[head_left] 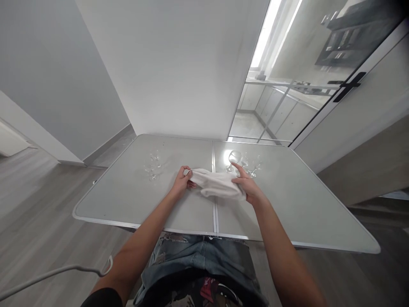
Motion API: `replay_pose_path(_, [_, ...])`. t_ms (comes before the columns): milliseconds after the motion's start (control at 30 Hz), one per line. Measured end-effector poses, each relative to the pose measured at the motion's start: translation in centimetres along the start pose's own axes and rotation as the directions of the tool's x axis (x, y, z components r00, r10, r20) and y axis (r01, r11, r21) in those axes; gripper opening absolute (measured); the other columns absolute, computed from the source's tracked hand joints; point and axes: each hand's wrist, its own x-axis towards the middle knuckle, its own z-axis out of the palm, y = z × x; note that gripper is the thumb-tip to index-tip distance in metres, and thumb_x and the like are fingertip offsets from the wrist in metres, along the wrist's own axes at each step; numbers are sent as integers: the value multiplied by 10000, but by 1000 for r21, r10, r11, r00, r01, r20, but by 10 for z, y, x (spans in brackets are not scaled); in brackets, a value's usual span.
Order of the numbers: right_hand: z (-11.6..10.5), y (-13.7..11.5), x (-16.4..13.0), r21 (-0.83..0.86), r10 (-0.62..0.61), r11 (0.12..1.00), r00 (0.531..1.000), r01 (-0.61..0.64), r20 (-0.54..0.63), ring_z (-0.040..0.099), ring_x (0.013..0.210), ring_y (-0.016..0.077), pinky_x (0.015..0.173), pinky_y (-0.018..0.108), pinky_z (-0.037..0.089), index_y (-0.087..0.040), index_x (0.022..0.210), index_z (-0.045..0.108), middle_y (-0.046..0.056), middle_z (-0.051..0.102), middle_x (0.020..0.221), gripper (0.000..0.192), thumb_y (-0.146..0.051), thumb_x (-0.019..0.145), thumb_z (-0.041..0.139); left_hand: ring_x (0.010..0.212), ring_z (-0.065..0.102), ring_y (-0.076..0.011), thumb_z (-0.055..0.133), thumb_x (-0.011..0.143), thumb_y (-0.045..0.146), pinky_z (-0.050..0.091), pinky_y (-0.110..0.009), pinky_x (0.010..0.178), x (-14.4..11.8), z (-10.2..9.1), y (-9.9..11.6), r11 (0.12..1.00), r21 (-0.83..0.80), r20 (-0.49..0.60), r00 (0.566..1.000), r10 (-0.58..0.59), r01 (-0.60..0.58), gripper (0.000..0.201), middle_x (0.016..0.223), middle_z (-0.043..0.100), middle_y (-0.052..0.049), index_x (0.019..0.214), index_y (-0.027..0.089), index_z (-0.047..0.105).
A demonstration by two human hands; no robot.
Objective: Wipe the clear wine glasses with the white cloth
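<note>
A white cloth (217,183) is stretched between my two hands above the middle of the table. My left hand (182,183) pinches its left end between thumb and fingers. The right end lies in my right hand (250,185), with the thumb over it and the index finger pointing forward. Just beyond that finger stands a clear stemmed glass (234,157); whether the finger touches it, I cannot tell. More clear glasses (254,170) are close by on the right, partly behind my hand. Farther left on the table is another group of clear glassware (153,164), hard to make out.
The pale folding table (303,204) has a metal rim and a seam across its middle. A white wall (172,76) rises behind it. At the right is a glass door with a black handle (348,87). A white cable (64,269) crosses the lower left.
</note>
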Motion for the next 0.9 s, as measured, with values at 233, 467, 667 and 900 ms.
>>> replay_pose_path(233, [20, 11, -13, 123, -119, 986, 991, 112, 54, 631, 943, 225, 761, 309, 510, -264, 1208, 716, 30, 701, 1158, 509, -250, 710, 617, 684, 618, -109, 706, 818, 537, 495, -222, 637, -7, 6, 7, 997, -73, 90, 995, 30, -24, 413, 812, 609, 13, 1002, 220, 515])
replay_pose_path(467, [35, -2, -23, 209, -322, 924, 946, 320, -26, 590, 1076, 233, 839, 311, 490, -290, 1199, 703, 10, 661, 1250, 429, -312, 775, 642, 917, 632, -171, 868, 670, 381, 525, -284, 793, -12, 12, 9, 989, -135, 188, 978, 86, -61, 575, 1034, 640, -38, 1092, 224, 511])
replay_pose_path(667, [23, -3, -19, 12, -364, 930, 925, 367, -110, 596, 1037, 245, 861, 357, 487, -289, 1152, 722, 20, 686, 1177, 405, -379, 759, 688, 701, 580, -101, 763, 786, 424, 469, -209, 689, -6, 9, 5, 982, -134, 61, 988, 143, -134, 660, 830, 630, 47, 1304, 326, 366])
replay_pose_path(900, [15, 3, -12, -123, -349, 934, 931, 336, -105, 622, 1036, 294, 842, 402, 519, -286, 1127, 722, 35, 727, 1062, 469, -322, 661, 766, 765, 575, -132, 714, 804, 467, 461, -238, 701, 0, 3, -1, 968, 25, -9, 968, 252, -252, 297, 836, 631, -19, 896, 186, 684])
